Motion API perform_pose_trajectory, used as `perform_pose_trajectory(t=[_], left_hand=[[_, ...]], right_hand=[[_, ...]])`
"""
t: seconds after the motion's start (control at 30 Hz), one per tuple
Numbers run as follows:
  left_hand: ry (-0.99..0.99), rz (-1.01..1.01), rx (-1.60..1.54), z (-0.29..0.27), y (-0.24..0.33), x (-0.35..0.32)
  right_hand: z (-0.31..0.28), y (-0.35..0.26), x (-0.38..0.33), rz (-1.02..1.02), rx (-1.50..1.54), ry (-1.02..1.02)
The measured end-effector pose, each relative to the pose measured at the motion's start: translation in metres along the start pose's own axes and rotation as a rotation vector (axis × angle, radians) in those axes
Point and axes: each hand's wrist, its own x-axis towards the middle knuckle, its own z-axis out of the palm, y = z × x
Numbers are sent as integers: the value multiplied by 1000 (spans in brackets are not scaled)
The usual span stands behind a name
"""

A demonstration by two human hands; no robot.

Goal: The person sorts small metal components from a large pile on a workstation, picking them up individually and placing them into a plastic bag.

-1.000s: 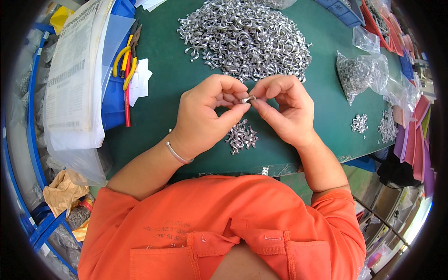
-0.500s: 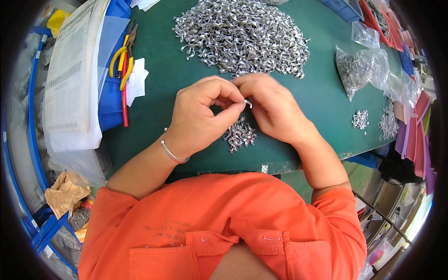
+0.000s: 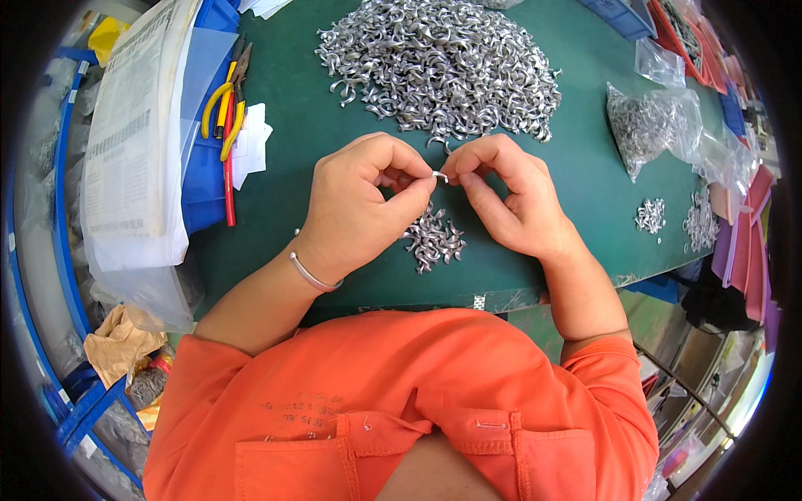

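Note:
Between the thumb and forefinger of my left hand [image 3: 355, 196] is a small curved metal piece [image 3: 441, 176], silvery and hook-like. My right hand [image 3: 514, 196] is closed in a pinch at the piece's right end. Whether its fingertips grip that end or something tiny beside it is too small to tell. Just below the hands lies a small heap of similar curved pieces [image 3: 436, 242]. A large pile of them [image 3: 443, 67] spreads beyond my hands, with a few loose pieces [image 3: 439, 144] at its near edge.
The green table [image 3: 284, 167] carries yellow-handled pliers [image 3: 234, 125] and papers [image 3: 138, 134] at left. At right are a clear bag of metal parts [image 3: 647, 125], small heaps of little parts [image 3: 650, 215] and a red bin [image 3: 697, 50]. The table's front edge is close to my body.
My right hand has turned and its fingers have come down to the small piece; before, they were blurred behind it. My left hand still pinches the piece at about the same place.

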Motion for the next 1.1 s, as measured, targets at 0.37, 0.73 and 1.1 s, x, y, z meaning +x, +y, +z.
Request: perform_pose_trajectory(t=[0.37,0.73,1.1], left_hand=[[17,179,114,11,-2,4],[-19,137,73,10,-8,0],[-6,7,-12,5,-11,3]], right_hand=[[-10,-4,1,-230,-115,75],[-174,0,-17,-79,-1255,948],[-8,-4,13,117,-718,62]])
